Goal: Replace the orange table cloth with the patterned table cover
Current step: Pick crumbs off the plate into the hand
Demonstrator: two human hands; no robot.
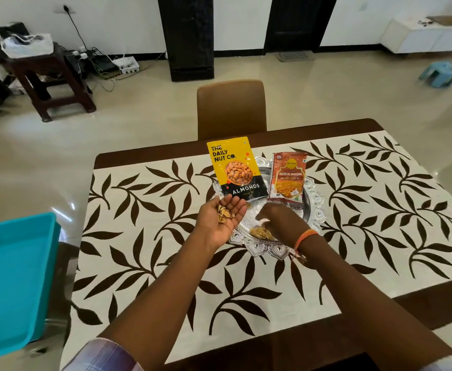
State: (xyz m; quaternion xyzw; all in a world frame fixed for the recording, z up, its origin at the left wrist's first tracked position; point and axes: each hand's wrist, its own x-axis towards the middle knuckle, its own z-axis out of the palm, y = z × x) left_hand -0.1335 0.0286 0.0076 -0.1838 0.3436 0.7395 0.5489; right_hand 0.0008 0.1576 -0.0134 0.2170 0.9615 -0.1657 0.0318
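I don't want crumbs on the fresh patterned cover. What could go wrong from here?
1. The left hand is cupped, palm up, with loose shells; tilting it could spill them onto the patterned cover.
2. The right hand reaches among shells in the silver tray and might flick some over its rim.

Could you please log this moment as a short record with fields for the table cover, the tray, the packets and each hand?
table cover: leaf-patterned table cover lies spread on the table; no orange cloth in view
tray: silver tray at the centre
packets: almonds packet and garlic bhujia packet on the tray
left hand: palm up, cupping shells
right hand: over the tray, reaching for shells
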